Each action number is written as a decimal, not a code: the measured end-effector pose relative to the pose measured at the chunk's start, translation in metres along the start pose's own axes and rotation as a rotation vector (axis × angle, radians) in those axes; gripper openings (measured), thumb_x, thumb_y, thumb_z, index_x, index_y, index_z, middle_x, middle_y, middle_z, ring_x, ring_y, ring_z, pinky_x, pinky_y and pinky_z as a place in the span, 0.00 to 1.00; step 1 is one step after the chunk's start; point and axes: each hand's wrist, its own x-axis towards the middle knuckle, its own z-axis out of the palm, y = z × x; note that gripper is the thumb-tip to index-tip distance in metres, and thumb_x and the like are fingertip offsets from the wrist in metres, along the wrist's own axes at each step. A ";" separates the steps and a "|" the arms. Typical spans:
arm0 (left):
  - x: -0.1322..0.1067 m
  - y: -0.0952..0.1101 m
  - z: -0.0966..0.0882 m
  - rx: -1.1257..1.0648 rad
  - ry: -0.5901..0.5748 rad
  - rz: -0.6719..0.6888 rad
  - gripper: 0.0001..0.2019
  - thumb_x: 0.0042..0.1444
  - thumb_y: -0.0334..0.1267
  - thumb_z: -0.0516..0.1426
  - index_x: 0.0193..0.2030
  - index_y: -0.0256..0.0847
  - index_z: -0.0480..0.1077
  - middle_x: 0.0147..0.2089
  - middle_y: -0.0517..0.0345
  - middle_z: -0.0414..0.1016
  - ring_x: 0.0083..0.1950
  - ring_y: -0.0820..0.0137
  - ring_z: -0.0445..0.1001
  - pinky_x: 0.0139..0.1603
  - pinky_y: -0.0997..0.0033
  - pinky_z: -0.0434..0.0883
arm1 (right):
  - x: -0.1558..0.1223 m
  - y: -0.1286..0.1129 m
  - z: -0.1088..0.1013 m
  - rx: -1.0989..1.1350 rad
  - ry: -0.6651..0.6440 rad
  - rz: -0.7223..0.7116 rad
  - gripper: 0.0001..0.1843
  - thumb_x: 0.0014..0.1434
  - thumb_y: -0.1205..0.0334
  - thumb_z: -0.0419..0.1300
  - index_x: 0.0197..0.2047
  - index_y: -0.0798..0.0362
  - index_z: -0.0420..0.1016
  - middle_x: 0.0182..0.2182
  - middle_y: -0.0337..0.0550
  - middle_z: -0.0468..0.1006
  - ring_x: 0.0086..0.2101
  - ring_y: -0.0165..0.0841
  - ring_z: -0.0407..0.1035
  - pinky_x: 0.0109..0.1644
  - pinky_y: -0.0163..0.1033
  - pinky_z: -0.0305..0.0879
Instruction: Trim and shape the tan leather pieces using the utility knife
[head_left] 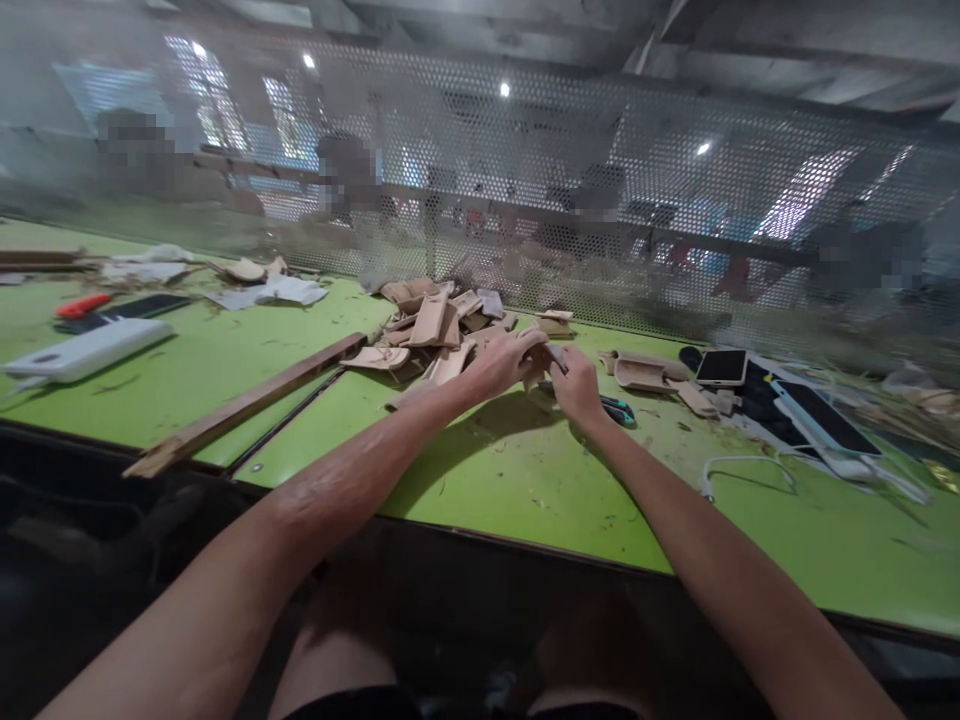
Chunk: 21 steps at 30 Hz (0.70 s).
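Note:
Both my arms reach forward over a green table [525,470]. My left hand [508,358] is closed on a tan leather piece at the edge of a pile of tan leather pieces [435,325]. My right hand [576,385] is closed beside it, pinching a small dark thing that I cannot name, right against the left hand's fingers. A teal-handled tool [619,408] lies on the table just right of my right hand.
A long wooden strip [247,402] lies diagonally at left. A white power bank [82,350], a dark phone [139,306] and a red tool [81,304] lie far left. Phones [721,366], a tablet [825,418] and a white cable [742,465] lie right. A perforated metal screen [600,200] stands behind, with people beyond.

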 end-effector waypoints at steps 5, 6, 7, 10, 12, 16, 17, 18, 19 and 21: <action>0.000 0.002 -0.002 0.003 -0.008 -0.005 0.19 0.58 0.25 0.53 0.56 0.37 0.71 0.48 0.47 0.79 0.45 0.65 0.76 0.46 0.66 0.72 | 0.000 -0.002 -0.001 -0.006 -0.006 0.006 0.05 0.56 0.62 0.53 0.29 0.48 0.61 0.28 0.41 0.66 0.32 0.37 0.61 0.39 0.42 0.57; 0.000 0.002 -0.002 0.001 -0.011 -0.010 0.19 0.58 0.25 0.54 0.56 0.37 0.71 0.47 0.47 0.79 0.44 0.65 0.76 0.45 0.67 0.72 | 0.000 -0.002 -0.001 -0.009 -0.006 0.007 0.06 0.57 0.62 0.53 0.29 0.48 0.61 0.28 0.41 0.66 0.32 0.37 0.61 0.39 0.42 0.57; 0.000 0.001 -0.002 -0.001 -0.013 -0.013 0.19 0.58 0.25 0.54 0.56 0.37 0.70 0.47 0.47 0.79 0.43 0.66 0.76 0.44 0.67 0.72 | 0.000 -0.002 -0.001 -0.011 -0.006 0.006 0.06 0.57 0.62 0.53 0.28 0.48 0.60 0.28 0.41 0.67 0.32 0.37 0.61 0.39 0.42 0.57; 0.000 0.001 -0.002 -0.010 -0.016 -0.009 0.20 0.58 0.25 0.54 0.57 0.37 0.70 0.46 0.48 0.79 0.42 0.67 0.76 0.43 0.69 0.71 | 0.000 -0.002 -0.001 -0.006 -0.008 0.001 0.06 0.57 0.63 0.54 0.29 0.48 0.61 0.28 0.41 0.67 0.32 0.37 0.62 0.39 0.41 0.58; 0.000 0.001 -0.002 -0.007 -0.019 -0.008 0.19 0.59 0.25 0.54 0.57 0.38 0.70 0.46 0.49 0.79 0.42 0.67 0.76 0.43 0.70 0.71 | 0.000 -0.002 -0.001 0.000 -0.007 0.003 0.04 0.56 0.64 0.54 0.30 0.48 0.63 0.29 0.41 0.68 0.33 0.37 0.63 0.40 0.41 0.59; 0.000 0.001 -0.003 -0.007 -0.025 -0.013 0.19 0.59 0.25 0.55 0.58 0.36 0.69 0.46 0.47 0.79 0.44 0.66 0.76 0.44 0.70 0.71 | 0.000 -0.002 -0.001 0.008 -0.016 0.013 0.03 0.57 0.63 0.53 0.32 0.49 0.66 0.31 0.43 0.70 0.34 0.38 0.65 0.40 0.41 0.59; 0.000 0.001 -0.003 -0.010 -0.025 -0.010 0.19 0.59 0.25 0.55 0.58 0.36 0.69 0.46 0.47 0.79 0.44 0.66 0.76 0.44 0.69 0.71 | -0.001 -0.002 -0.001 0.009 -0.019 0.014 0.04 0.58 0.63 0.53 0.32 0.49 0.67 0.31 0.43 0.71 0.34 0.38 0.65 0.40 0.41 0.60; 0.000 0.001 -0.002 -0.011 -0.024 -0.008 0.19 0.59 0.25 0.55 0.58 0.36 0.69 0.46 0.47 0.79 0.44 0.66 0.76 0.44 0.70 0.71 | -0.001 -0.002 -0.001 0.008 -0.019 0.016 0.04 0.58 0.62 0.53 0.32 0.49 0.68 0.31 0.43 0.71 0.34 0.38 0.65 0.40 0.41 0.60; 0.000 0.001 -0.002 -0.012 -0.023 -0.006 0.19 0.59 0.25 0.55 0.58 0.36 0.69 0.46 0.47 0.79 0.44 0.67 0.76 0.44 0.70 0.71 | -0.001 -0.002 -0.001 0.006 -0.018 0.018 0.04 0.58 0.62 0.53 0.33 0.49 0.68 0.31 0.43 0.71 0.34 0.38 0.65 0.40 0.41 0.60; 0.000 0.000 -0.002 -0.012 -0.017 -0.005 0.19 0.59 0.25 0.55 0.57 0.37 0.69 0.46 0.48 0.79 0.42 0.68 0.76 0.43 0.70 0.71 | -0.001 -0.002 -0.001 0.002 -0.013 0.023 0.04 0.57 0.62 0.53 0.33 0.50 0.67 0.30 0.44 0.71 0.34 0.38 0.65 0.40 0.41 0.59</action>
